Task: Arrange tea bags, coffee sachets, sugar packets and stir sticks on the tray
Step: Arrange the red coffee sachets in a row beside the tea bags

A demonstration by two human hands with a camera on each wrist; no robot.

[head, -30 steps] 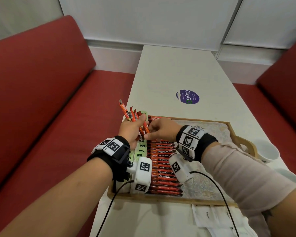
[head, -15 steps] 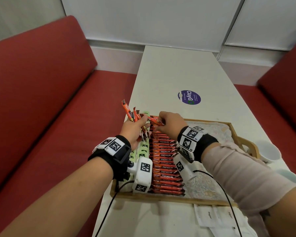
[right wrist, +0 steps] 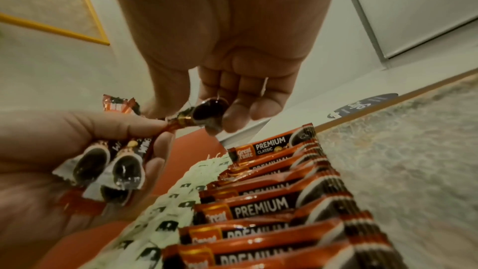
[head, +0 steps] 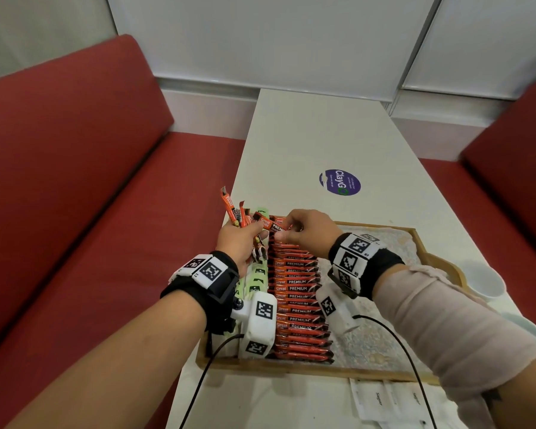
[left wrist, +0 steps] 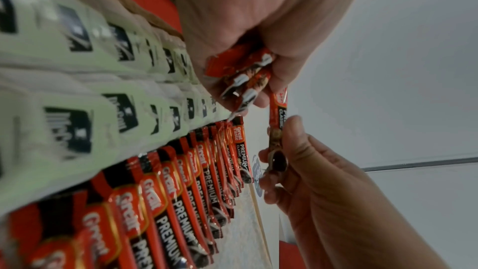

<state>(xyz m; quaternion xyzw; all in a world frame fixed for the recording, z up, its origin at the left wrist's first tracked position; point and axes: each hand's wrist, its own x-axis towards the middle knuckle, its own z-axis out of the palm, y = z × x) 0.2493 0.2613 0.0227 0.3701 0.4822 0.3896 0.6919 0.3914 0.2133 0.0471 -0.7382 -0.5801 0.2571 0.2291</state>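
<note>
A wooden tray (head: 440, 261) on the white table holds a long row of orange coffee sachets (head: 294, 289) and, to their left, a row of pale green tea bags (head: 256, 283). My left hand (head: 242, 239) grips a bunch of several orange coffee sachets (head: 234, 212) over the tray's far left corner. My right hand (head: 304, 230) pinches the end of one coffee sachet (head: 273, 226) from that bunch, above the far end of the row. The wrist views show the same pinched sachet (left wrist: 276, 130) (right wrist: 204, 116) between right-hand fingertips (right wrist: 232, 114) and the left thumb (right wrist: 124, 128).
White sugar packets (head: 393, 400) lie on the table in front of the tray. A white cup (head: 483, 283) stands right of the tray. A purple round sticker (head: 339, 182) marks the table beyond. Red benches (head: 75, 181) flank the table on both sides.
My right hand has risen from the sachet row to the bunch in my left hand and now pinches one sachet, which lies crosswise above the far end of the row.
</note>
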